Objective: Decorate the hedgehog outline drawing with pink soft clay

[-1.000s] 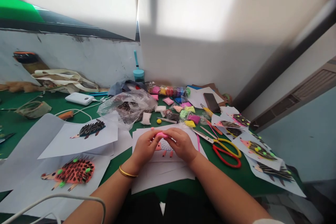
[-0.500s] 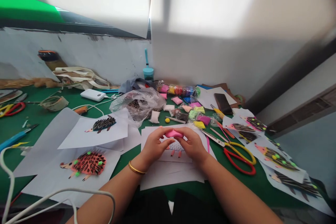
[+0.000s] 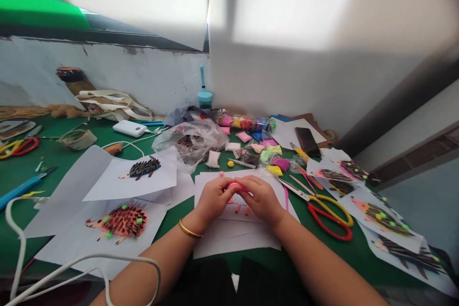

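Observation:
Between the fingers of both hands is a lump of pink modelling clay, mostly covered by them. My left hand, with a gold bangle at the wrist, pinches its left side. From the right, my right hand presses on the same lump. Directly beneath lies a white sheet bearing a hedgehog drawing with pink clay legs, its upper part hidden by my hands. A small pink clay ball rests at the sheet's top edge, and a yellow ball sits just beyond it.
Large red-and-yellow-handled scissors lie right of the sheet. Clay packets and a plastic bag of seeds are behind. Finished hedgehog pictures lie left and right. A white cable loops at front left.
My fingers have closed further over the pink clay, so less of it shows. The whole view has shifted slightly; the surrounding things stay in place.

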`<action>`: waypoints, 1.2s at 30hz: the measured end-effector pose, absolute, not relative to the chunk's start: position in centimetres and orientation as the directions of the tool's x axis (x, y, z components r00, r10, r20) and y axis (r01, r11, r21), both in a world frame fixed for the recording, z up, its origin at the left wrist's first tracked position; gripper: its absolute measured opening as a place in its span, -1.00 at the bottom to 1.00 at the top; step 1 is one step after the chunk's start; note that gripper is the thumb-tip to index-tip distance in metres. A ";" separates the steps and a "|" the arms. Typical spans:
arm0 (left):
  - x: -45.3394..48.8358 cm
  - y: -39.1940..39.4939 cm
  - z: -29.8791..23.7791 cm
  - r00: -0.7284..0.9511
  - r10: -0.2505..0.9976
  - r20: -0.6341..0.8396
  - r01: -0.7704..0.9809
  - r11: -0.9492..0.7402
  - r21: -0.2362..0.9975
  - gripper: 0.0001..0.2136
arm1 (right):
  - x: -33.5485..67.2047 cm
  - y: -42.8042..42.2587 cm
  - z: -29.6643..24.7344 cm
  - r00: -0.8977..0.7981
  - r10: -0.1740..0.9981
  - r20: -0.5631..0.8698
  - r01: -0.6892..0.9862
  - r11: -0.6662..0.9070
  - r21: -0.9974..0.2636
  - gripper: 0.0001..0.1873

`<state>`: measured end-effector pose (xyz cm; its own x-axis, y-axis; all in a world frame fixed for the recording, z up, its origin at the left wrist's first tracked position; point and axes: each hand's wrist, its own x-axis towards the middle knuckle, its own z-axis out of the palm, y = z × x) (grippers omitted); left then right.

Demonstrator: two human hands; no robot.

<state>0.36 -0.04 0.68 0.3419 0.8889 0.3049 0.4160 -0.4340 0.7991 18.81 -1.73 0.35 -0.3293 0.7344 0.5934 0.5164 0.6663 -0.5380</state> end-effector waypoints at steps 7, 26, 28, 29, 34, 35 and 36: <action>0.2 -0.3 0.7 0.355 0.890 0.286 0.457 -0.432 0.777 -0.74 | 18.9 -1.8 -0.1 -0.357 0.730 0.582 0.611 0.654 -0.445 -0.73; 0.3 0.1 0.5 0.343 0.901 0.267 0.363 -0.389 0.846 -0.74 | 18.6 -1.7 -0.1 -0.354 0.769 0.533 0.598 0.624 -0.503 -0.83; 0.3 0.1 0.5 0.351 0.899 0.264 0.366 -0.391 0.844 -0.80 | 18.6 -1.7 -0.2 -0.354 0.774 0.524 0.603 0.618 -0.505 -0.86; 0.4 0.1 0.5 0.341 0.902 0.267 0.366 -0.388 0.846 -0.82 | 18.5 -1.6 -0.2 -0.358 0.775 0.521 0.602 0.618 -0.505 -0.87; 0.5 0.2 0.5 0.317 0.898 0.306 0.383 -0.416 0.825 -0.88 | 18.6 -1.8 0.2 -0.345 0.777 0.527 0.593 0.616 -0.519 -0.89; 0.5 0.2 0.4 0.322 0.887 0.332 0.394 -0.444 0.805 -0.89 | 18.5 -1.8 0.3 -0.322 0.785 0.529 0.596 0.602 -0.531 -0.90; 0.5 0.2 0.3 0.329 0.870 0.367 0.407 -0.481 0.777 -0.90 | 18.5 -1.9 0.4 -0.296 0.796 0.528 0.600 0.585 -0.545 -0.91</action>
<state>0.46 0.20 0.34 0.3286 0.8704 0.3666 0.4065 -0.4807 0.7770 18.53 -1.89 0.36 -0.2963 0.7957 0.5284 0.6000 0.5854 -0.5452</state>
